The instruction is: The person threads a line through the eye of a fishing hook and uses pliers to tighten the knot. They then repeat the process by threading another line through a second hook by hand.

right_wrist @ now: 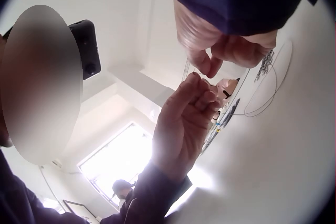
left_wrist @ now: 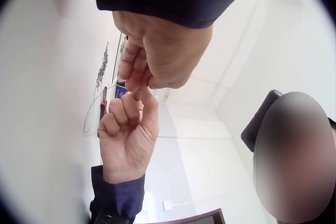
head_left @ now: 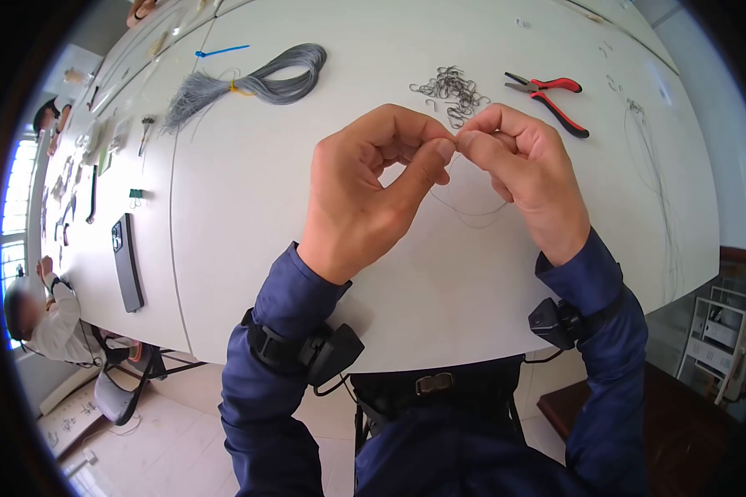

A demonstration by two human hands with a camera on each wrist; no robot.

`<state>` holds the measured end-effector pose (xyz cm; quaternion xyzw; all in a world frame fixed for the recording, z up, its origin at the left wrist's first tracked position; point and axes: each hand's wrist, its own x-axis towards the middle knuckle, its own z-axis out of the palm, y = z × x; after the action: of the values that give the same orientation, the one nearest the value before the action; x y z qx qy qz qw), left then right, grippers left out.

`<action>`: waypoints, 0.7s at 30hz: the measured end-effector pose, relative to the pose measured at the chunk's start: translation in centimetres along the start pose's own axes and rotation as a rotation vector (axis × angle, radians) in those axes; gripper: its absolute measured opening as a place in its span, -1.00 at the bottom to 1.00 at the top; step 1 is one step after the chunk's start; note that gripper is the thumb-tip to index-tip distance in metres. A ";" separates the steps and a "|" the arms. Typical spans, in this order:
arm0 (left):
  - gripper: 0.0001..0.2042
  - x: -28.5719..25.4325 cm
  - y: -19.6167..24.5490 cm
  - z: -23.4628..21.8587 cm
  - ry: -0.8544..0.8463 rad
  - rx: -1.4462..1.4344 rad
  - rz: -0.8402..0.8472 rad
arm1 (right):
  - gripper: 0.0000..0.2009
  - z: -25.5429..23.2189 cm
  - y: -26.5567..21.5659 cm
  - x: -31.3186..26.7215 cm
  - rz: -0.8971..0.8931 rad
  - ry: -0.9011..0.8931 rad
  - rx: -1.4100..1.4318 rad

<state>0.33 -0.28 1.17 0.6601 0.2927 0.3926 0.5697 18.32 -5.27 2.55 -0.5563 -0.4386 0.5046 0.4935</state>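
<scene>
Above the white table (head_left: 249,215), both hands meet fingertip to fingertip. My left hand (head_left: 373,182) pinches with thumb and index finger, the other fingers curled. Opposite it, my right hand (head_left: 526,166) pinches the same spot between thumb and bent index finger. A thin, clear-grey fishing line (head_left: 472,215) hangs in a loop below the fingers, also visible in the right wrist view. Whatever small piece sits right at the fingertips is hidden by them. Just beyond the hands lies a pile of small metal fish hooks (head_left: 452,89).
Red-and-black pliers (head_left: 555,99) lie beyond my right hand. A bundle of grey line (head_left: 286,79) with a yellow tie and a blue cable tie (head_left: 222,51) are at the back left. Loose lines (head_left: 659,182) trail along the right. A phone (head_left: 127,261) lies left.
</scene>
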 end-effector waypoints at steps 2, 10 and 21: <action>-0.89 0.0 0.1 0.1 0.013 -0.007 0.002 | -0.88 0.2 0.3 -0.1 -0.039 0.025 -0.032; -0.93 0.3 -0.8 0.5 0.181 0.035 0.089 | -0.91 1.9 1.4 -0.9 -0.274 0.170 -0.353; -0.97 0.8 -2.0 -0.4 0.155 0.436 0.252 | -0.88 1.6 0.8 -0.8 -0.766 0.204 -0.897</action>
<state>0.57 0.96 -0.59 0.7665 0.3284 0.4375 0.3366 16.66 -5.96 1.87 -0.5583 -0.7285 0.0002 0.3970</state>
